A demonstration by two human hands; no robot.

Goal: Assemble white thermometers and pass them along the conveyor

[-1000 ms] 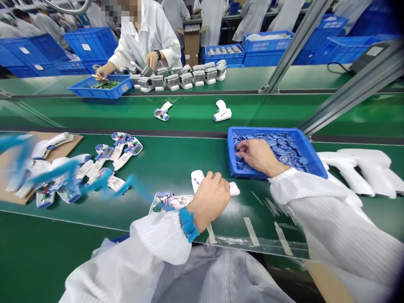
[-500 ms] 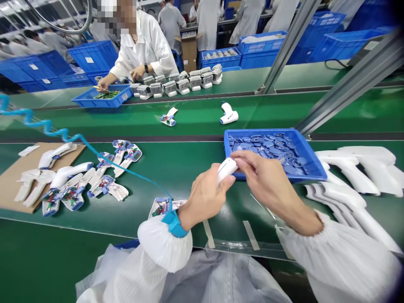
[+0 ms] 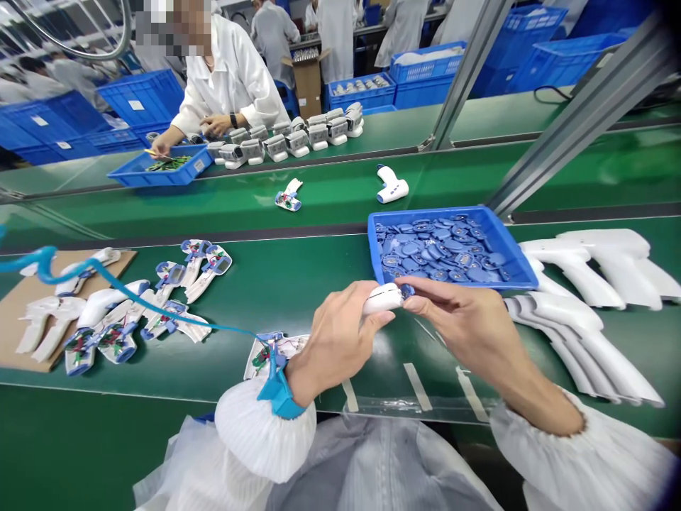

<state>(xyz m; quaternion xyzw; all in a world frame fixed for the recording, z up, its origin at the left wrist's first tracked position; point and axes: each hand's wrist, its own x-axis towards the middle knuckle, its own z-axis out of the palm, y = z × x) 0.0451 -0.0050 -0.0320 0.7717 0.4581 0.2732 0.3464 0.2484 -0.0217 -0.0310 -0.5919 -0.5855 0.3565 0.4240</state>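
My left hand (image 3: 338, 337) is closed around a white thermometer-gun housing (image 3: 381, 299), with one end showing past the fingers. At that end, my right hand (image 3: 462, 319) pinches a small blue plastic piece (image 3: 407, 290) between thumb and fingertips, touching or nearly touching the housing. Most of the housing is hidden in the left palm. Below the left wrist, which wears a turquoise wrist strap (image 3: 281, 394), lies an opened thermometer half (image 3: 260, 360) with a circuit board and wires. Just behind the hands stands a blue tray (image 3: 375, 245) filled with blue plastic parts (image 3: 439, 245).
Stacked white gun-shaped shells (image 3: 572, 333) lie at right. Opened thermometers (image 3: 114, 341) and a cardboard sheet (image 3: 15, 312) are at left. A coiled turquoise cord (image 3: 159, 309) crosses the bench. A green belt (image 3: 330, 191) carries two thermometers; a co-worker (image 3: 234, 71) sits beyond it.
Both hands have come slightly lower in view, and the housing has turned more level. The blue piece at the right fingertips now shows. The camera view has shifted a little.
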